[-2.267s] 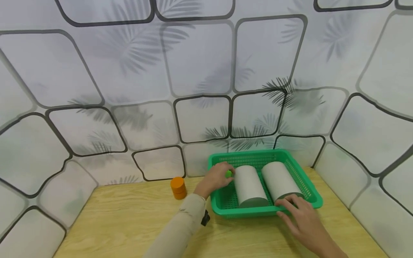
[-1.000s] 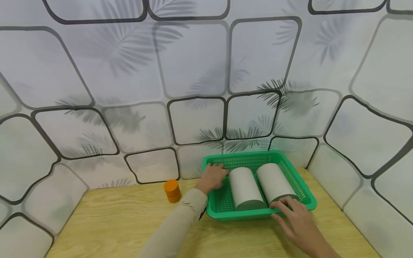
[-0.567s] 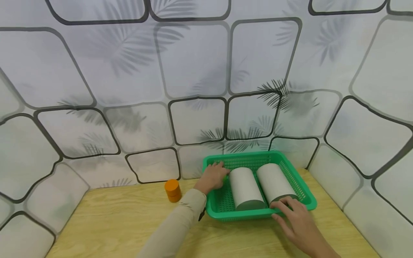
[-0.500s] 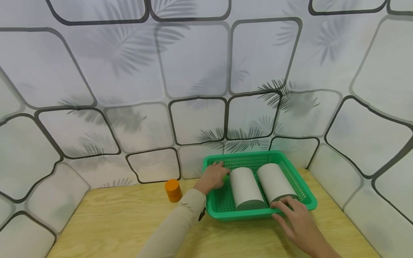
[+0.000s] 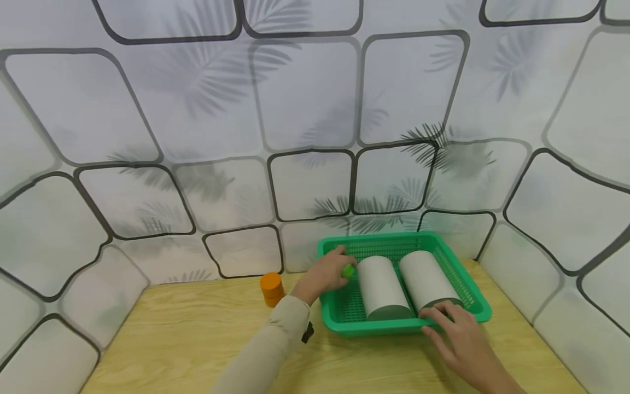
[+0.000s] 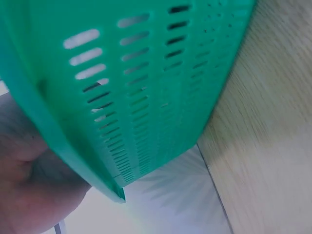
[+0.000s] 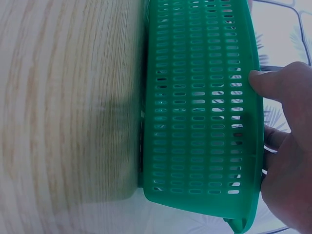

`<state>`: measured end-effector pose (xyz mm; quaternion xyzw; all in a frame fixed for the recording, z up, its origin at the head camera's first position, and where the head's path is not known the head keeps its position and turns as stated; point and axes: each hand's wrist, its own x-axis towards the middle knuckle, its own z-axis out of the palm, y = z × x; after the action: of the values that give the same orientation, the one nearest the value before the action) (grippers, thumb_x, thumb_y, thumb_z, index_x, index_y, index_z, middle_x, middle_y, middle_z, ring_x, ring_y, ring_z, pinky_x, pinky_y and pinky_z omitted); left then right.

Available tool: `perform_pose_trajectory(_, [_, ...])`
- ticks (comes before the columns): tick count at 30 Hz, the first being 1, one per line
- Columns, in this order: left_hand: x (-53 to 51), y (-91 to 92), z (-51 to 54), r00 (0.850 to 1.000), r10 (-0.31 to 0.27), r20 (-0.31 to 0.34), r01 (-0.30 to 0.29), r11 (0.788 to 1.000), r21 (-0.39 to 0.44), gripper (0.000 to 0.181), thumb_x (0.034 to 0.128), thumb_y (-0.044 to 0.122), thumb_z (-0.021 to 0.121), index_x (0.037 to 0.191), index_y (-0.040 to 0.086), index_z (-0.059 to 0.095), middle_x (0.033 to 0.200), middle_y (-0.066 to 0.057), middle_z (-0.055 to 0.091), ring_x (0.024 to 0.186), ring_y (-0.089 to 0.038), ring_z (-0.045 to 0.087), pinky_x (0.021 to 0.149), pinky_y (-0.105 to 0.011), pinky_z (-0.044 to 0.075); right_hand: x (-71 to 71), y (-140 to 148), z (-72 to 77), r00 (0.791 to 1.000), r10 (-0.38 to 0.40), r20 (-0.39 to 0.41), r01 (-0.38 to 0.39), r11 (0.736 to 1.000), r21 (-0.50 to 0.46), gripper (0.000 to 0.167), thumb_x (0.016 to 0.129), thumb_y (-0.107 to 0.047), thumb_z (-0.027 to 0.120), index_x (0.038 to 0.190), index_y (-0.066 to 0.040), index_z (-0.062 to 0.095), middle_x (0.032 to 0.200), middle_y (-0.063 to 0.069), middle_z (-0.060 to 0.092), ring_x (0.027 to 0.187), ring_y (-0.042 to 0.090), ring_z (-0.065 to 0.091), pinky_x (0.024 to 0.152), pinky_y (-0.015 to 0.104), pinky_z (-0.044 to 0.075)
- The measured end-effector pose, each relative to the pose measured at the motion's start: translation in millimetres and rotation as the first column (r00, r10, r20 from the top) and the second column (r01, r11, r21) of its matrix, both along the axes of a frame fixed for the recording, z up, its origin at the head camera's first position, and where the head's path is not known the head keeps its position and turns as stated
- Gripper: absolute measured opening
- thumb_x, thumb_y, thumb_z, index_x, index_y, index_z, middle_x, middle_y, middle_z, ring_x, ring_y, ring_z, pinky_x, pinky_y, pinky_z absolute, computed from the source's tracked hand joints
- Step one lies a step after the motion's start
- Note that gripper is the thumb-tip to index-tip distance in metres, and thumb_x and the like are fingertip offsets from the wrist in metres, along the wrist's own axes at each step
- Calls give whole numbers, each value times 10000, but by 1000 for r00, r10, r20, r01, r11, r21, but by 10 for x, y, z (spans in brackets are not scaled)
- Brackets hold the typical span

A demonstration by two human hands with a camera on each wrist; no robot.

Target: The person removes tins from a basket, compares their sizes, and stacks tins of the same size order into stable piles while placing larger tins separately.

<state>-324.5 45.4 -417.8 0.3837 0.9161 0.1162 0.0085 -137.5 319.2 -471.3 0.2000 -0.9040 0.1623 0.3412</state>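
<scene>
A green plastic basket (image 5: 374, 328) stands on the wooden table, holding two white cylinders (image 5: 381, 284) with grey-green ends, lying side by side. My left hand (image 5: 325, 273) reaches over the basket's left rim. It grips a small bright green object (image 5: 348, 271), mostly hidden by the fingers, so its kind cannot be told. My right hand (image 5: 458, 334) pinches the basket's front rim near the right cylinder (image 5: 427, 276). In the right wrist view, the thumb of that hand (image 7: 292, 161) presses the rim from outside, with fingers behind it.
An orange, short two-tiered cylinder (image 5: 272, 289) stands on the table (image 5: 187, 334) left of the basket. A patterned wall covering (image 5: 310, 186) rises close behind the basket and at both sides.
The head view has shifted slightly. My left hand has turned a little within the basket, and more of the bright green object shows. My right hand stays on the rim.
</scene>
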Motion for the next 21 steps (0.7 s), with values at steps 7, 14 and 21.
perform_pose_trajectory(7, [92, -69, 38, 998, -1, 64, -10, 986, 165, 410, 968, 141, 729, 1368, 184, 654, 1383, -59, 466, 1086, -169, 566, 784, -257, 517, 9, 7, 10, 1000, 4, 0, -4, 1000, -1, 424, 753, -95, 880, 1102, -267, 712, 1019, -126, 583, 904, 139, 585, 717, 480, 492])
perform_pose_trajectory(14, [222, -164, 120, 999, 0, 36, -9, 961, 275, 411, 967, 144, 728, 1371, 177, 659, 1373, -59, 457, 1140, -188, 559, 871, -278, 534, 4, 11, 2, 1000, 6, -3, -6, 1000, 7, 421, 755, -105, 879, 1107, -264, 710, 1016, -121, 583, 884, 142, 584, 712, 480, 493])
perform_pose_trajectory(21, [344, -289, 76, 999, -27, -23, 33, 935, 354, 420, 938, 149, 765, 1346, 148, 664, 1334, -63, 503, 1177, -219, 558, 947, -339, 535, -9, -1, -9, 1000, 12, -6, -12, 1000, 10, 404, 757, -109, 878, 1100, -247, 714, 1008, -119, 584, 871, 142, 586, 698, 479, 494])
